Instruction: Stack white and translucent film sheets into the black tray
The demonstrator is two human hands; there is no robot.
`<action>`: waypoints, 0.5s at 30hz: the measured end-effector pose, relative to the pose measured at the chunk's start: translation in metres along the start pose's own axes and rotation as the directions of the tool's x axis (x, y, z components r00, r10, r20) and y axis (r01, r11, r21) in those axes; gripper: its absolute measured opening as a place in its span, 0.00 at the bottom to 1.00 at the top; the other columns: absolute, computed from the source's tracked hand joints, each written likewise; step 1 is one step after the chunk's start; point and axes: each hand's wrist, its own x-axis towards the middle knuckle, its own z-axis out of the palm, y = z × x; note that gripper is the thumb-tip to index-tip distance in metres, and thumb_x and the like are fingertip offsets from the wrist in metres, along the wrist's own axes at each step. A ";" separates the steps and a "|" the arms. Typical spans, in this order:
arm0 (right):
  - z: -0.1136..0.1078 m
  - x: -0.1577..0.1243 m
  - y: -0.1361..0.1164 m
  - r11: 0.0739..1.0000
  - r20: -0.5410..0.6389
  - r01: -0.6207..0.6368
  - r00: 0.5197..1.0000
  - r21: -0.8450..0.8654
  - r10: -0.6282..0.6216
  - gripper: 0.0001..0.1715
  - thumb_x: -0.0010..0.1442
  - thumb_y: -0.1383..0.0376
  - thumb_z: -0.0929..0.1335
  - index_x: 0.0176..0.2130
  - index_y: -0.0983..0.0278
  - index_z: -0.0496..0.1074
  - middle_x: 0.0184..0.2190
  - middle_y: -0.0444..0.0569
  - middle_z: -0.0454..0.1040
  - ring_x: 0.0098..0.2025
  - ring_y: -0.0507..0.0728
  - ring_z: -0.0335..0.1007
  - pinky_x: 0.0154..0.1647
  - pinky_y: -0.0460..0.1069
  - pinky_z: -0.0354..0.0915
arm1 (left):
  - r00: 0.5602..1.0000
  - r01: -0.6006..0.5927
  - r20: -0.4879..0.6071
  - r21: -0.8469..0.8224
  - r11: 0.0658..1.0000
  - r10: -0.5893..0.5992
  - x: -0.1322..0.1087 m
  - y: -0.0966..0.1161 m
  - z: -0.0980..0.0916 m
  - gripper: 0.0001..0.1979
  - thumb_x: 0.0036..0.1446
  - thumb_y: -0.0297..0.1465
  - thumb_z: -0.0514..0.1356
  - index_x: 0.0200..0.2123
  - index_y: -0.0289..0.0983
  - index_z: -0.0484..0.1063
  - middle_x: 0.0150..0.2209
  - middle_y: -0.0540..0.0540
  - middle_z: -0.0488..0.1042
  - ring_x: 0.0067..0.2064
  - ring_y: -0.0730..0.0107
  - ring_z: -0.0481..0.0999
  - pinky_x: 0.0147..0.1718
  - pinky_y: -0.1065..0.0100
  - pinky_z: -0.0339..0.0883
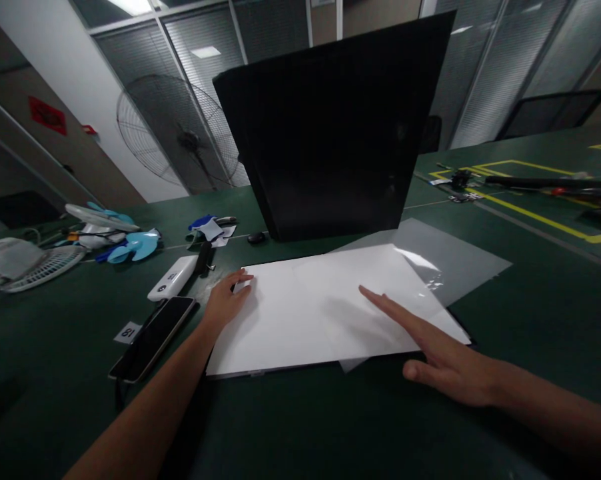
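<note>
A large white sheet (pixel 290 313) lies flat in front of me, with a dark edge showing under its right corner. My left hand (pixel 228 297) is at the sheet's left edge, fingers slightly bent and apart over its far left corner. Over the right part of the sheet, my right hand (pixel 435 350) is stretched out with the thumb spread, and nothing is in it. A clear plastic sheet (pixel 455 260) sticks out beyond the white sheet at the far right. Behind them a big black panel (pixel 340 140) stands upright, leaning slightly.
Left of the sheet lie a phone (pixel 153 340), a white power bank (pixel 173 278) and a numbered label (pixel 127 333). Fan parts with blue blades (pixel 135 247) sit farther left on the green table (pixel 300 427). Yellow tape (pixel 535 215) and dark equipment (pixel 545 183) are at the right.
</note>
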 end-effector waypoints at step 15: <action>-0.068 -0.020 0.132 0.706 -0.362 -0.583 0.809 -0.401 0.463 0.48 0.72 0.34 0.56 0.67 0.63 0.76 0.67 0.64 0.71 0.65 0.81 0.71 0.62 0.80 0.68 | 1.000 0.004 -0.014 -0.017 1.000 -0.004 0.001 -0.001 0.003 0.16 0.59 0.37 0.62 0.47 0.43 0.85 0.63 0.44 0.81 0.65 0.52 0.78 0.71 0.51 0.63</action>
